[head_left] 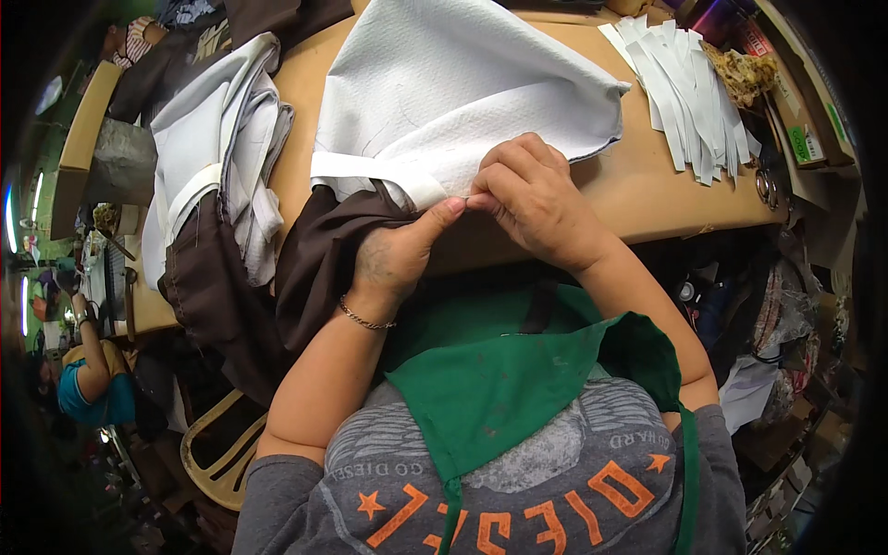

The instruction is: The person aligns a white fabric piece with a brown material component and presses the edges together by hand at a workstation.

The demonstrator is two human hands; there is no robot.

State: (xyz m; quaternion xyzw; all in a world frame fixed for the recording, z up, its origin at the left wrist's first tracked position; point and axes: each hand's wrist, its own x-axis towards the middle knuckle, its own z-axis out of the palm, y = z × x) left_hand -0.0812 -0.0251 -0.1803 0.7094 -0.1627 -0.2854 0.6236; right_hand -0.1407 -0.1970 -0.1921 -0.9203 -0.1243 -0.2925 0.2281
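Note:
A white textured fabric piece [462, 83] lies over the table in front of me, joined to dark brown cloth [314, 250] along its near left edge. Across that join runs a white strip [370, 168]. My left hand [393, 250] grips the brown cloth near the strip's right end, its thumb pointing up along the edge and its other fingers hidden beneath. Touching that thumb tip, my right hand [535, 199] is closed in a pinch at the fabric's near edge. Whatever lies between its fingertips is too small to make out.
The tan table [638, 199] carries a pile of loose white strips [684, 102] at the right, beside scissors [766, 188]. To the left, stacked white-and-brown fabric pieces [217, 157] hang over the edge. A chair [217, 453] stands lower left; another person [92, 379] sits farther left.

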